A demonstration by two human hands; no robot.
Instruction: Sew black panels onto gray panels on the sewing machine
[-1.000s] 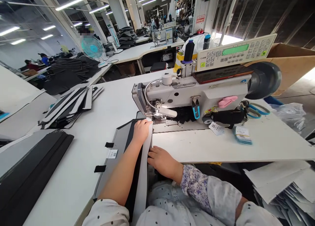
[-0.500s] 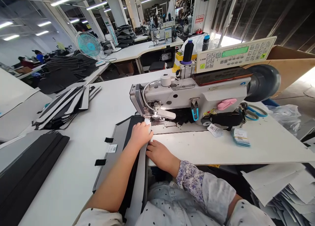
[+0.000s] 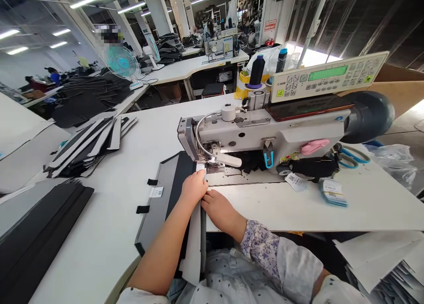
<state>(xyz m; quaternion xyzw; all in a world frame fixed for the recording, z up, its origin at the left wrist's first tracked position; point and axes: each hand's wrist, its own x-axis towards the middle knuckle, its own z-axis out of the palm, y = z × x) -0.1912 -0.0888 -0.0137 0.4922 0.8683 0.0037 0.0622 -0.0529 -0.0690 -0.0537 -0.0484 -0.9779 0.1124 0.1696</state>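
A grey and black fabric panel (image 3: 155, 211) lies flat on the table, its right edge running up under the head of the sewing machine (image 3: 245, 132). It bears a small white label (image 3: 157, 192) and two black tabs. My left hand (image 3: 194, 188) is closed on a pale strip (image 3: 192, 246) along that edge, just in front of the presser foot. Close beside it, my right hand (image 3: 221, 210) grips the same edge from the right with curled fingers. Both thumbs are partly hidden. The needle area is too small to make out.
Stacks of dark panels (image 3: 39, 233) and cut strips (image 3: 89, 147) lie to the left. On the right are a tag bundle (image 3: 333, 193), blue-handled scissors (image 3: 354, 156) and blue thread snips (image 3: 268, 156) hanging on the machine. A fan (image 3: 122, 62) stands behind.
The panel has slid forward, away from me, under the machine head, with both hands staying close to the edge. My view has shifted slightly, and a blurred patch now shows above the fan.
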